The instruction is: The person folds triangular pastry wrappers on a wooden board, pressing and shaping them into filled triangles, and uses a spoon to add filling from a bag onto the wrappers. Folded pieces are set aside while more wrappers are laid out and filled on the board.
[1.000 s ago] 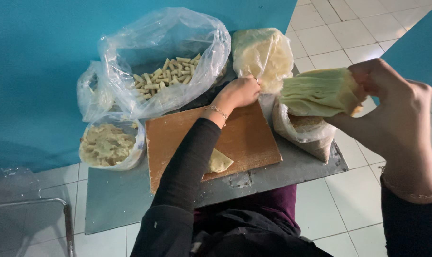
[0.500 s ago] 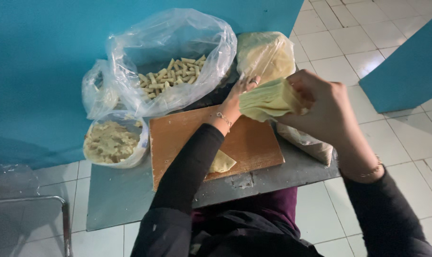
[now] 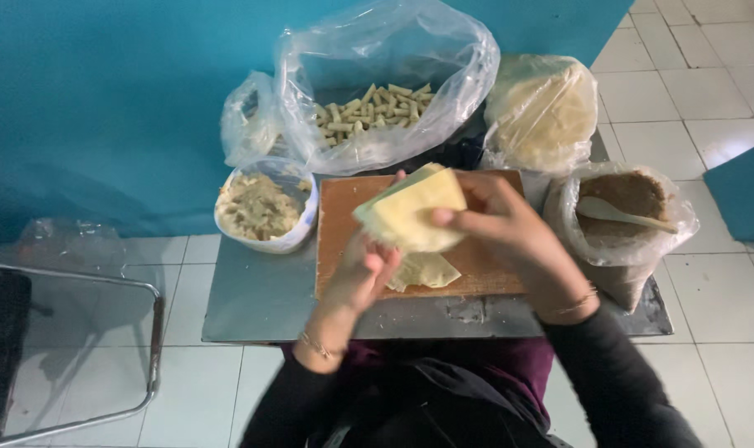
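Both my hands, left (image 3: 362, 278) and right (image 3: 509, 228), are closed around a stack of thin yellow wrappers (image 3: 410, 211) above the wooden board (image 3: 344, 207). They look soft, light, easy to tear, so I'd pinch the edges.

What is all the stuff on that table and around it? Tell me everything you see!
Stack of thin wrappers: one, pale yellow, held over the board by both hands.
Wrapper sheets: a few, pale yellow, lying on the board.
Cutting board: one, brown wood, middle of the table.
Table: one, grey metal.
Big clear bag: one, holds many tan rolled sticks, back of table.
Small clear bag: one, back left.
Bowl of filling: one, white, left of board.
Wrapped wrapper pile: one, yellowish, back right.
Bag of brown filling: one, with a pale spoon, right.
Chair: one, metal frame, left.
Left hand: under the stack.
Right hand: gripping the stack.
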`<state>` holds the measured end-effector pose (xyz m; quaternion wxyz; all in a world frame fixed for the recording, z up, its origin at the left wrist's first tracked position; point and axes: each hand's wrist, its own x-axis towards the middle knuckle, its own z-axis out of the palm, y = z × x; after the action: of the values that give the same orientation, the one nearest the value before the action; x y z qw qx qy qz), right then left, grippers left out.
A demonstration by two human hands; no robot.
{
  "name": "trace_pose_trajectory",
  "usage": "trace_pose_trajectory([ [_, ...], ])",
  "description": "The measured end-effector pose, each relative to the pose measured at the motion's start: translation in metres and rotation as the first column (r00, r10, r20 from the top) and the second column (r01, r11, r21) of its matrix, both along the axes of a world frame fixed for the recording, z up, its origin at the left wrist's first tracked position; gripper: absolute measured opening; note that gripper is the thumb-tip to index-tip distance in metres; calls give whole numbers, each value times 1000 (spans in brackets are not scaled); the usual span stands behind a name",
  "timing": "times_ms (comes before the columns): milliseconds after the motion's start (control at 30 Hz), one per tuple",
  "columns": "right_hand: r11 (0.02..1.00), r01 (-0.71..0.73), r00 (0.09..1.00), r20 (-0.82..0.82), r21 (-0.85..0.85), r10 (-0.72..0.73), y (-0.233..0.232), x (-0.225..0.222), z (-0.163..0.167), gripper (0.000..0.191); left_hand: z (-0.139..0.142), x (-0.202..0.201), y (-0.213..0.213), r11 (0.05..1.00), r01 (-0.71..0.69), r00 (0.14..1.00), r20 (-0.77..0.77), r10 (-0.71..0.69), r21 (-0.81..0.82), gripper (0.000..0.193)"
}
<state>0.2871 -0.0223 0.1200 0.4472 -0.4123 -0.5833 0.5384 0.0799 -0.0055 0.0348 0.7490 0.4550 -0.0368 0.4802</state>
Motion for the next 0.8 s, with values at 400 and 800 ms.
trace_pose_trajectory([
  [400,638,168,725,344,752,-597,-48,-60,-35,37,-62,7,-49,746,-180,925,149,351,-641,58],
  [800,700,202,750,352,685,-560,-81,-46,-68,27,-46,35,-94,837,-388,920,-105,378,-386,64],
])
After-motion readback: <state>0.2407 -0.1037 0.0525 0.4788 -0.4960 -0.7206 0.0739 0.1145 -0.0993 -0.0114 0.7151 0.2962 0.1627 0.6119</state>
